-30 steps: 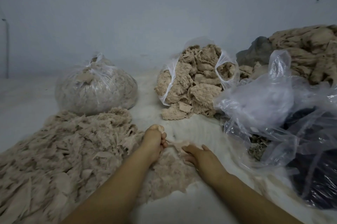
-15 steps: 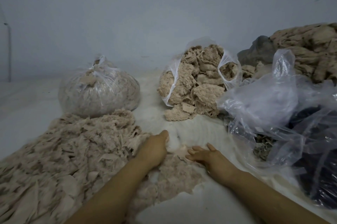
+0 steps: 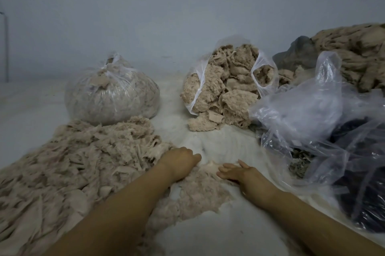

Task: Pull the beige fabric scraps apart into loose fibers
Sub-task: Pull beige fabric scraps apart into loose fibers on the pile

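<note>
I am sitting at a pale, lint-dusted surface, looking down at my two bare forearms stretched forward. A large heap of loose fibers spreads across the left side, so a good share of the pulling appears done. Behind it stands a tied clear bag, stuffed full with similar beige material. Plenty seems left, though: an open plastic bag in the middle distance spills over with thick beige fabric scraps, and a further mound of beige cloth rises at the far right, behind a crumpled clear plastic sheet that covers something dark.

My left hand is curled into a loose fist, knuckles up, at the right edge of the fiber heap. It seems to pinch the near end of a small pale scrap, though the fingertips are hidden, so I cannot be sure. My right hand lies flatter, fingers fairly straight and pointing left, touching the other end of that same scrap. The scrap sits between my two hands, on top of a thin fluffy layer of pulled fiber that lies under both wrists. The full scrap bag is well apart from my hands, farther ahead.
</note>
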`<move>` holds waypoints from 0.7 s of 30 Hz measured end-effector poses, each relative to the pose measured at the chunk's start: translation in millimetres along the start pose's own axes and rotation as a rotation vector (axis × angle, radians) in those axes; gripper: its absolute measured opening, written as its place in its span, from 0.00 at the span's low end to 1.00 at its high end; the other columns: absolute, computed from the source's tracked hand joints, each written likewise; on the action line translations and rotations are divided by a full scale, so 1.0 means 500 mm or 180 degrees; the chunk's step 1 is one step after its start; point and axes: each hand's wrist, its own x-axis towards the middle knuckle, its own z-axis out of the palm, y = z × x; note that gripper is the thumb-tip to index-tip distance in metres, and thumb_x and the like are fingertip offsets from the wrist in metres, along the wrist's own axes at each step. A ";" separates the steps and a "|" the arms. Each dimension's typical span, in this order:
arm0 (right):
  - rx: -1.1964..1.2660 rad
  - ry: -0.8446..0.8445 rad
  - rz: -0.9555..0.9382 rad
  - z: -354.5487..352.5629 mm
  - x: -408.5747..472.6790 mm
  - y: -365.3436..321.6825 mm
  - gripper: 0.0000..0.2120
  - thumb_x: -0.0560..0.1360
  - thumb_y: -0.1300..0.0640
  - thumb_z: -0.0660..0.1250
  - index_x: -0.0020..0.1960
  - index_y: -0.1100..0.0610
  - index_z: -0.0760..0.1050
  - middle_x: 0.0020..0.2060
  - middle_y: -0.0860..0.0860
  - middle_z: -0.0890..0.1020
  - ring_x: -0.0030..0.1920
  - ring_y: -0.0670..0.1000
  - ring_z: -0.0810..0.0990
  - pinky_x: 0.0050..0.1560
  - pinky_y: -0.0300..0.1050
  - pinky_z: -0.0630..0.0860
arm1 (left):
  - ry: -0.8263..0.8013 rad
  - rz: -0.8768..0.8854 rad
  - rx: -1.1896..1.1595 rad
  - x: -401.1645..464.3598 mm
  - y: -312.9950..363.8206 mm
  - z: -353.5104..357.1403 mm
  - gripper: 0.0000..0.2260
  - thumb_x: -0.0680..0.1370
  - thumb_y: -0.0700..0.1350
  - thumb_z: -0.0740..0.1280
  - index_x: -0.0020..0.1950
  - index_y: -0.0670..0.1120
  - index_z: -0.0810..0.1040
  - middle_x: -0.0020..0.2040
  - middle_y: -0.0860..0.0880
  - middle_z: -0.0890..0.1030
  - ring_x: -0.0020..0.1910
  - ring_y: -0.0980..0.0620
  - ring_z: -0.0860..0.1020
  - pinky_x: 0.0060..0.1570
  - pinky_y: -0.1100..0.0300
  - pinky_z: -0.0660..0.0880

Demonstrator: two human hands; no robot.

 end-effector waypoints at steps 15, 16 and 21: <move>-0.0088 0.0515 0.1499 0.013 0.080 -0.059 0.20 0.74 0.41 0.65 0.62 0.50 0.72 0.58 0.49 0.69 0.61 0.51 0.67 0.62 0.45 0.61 | 0.0736 -0.0289 -0.0869 0.026 0.042 0.002 0.09 0.81 0.43 0.55 0.49 0.40 0.71 0.46 0.45 0.65 0.51 0.45 0.69 0.38 0.58 0.58; -0.0044 0.0516 0.1484 0.013 0.086 -0.057 0.17 0.74 0.41 0.65 0.58 0.50 0.73 0.57 0.49 0.70 0.60 0.51 0.67 0.60 0.44 0.61 | 0.0750 -0.0324 -0.0974 0.023 0.038 0.006 0.09 0.82 0.44 0.55 0.50 0.40 0.70 0.48 0.44 0.66 0.51 0.45 0.69 0.39 0.57 0.60; 0.1832 0.0880 0.0915 0.004 0.087 -0.053 0.11 0.74 0.49 0.70 0.40 0.52 0.70 0.34 0.45 0.75 0.35 0.42 0.73 0.36 0.34 0.68 | 0.0552 -0.0401 -0.1825 -0.001 0.004 0.012 0.19 0.81 0.55 0.55 0.41 0.43 0.74 0.43 0.47 0.68 0.42 0.50 0.69 0.39 0.59 0.61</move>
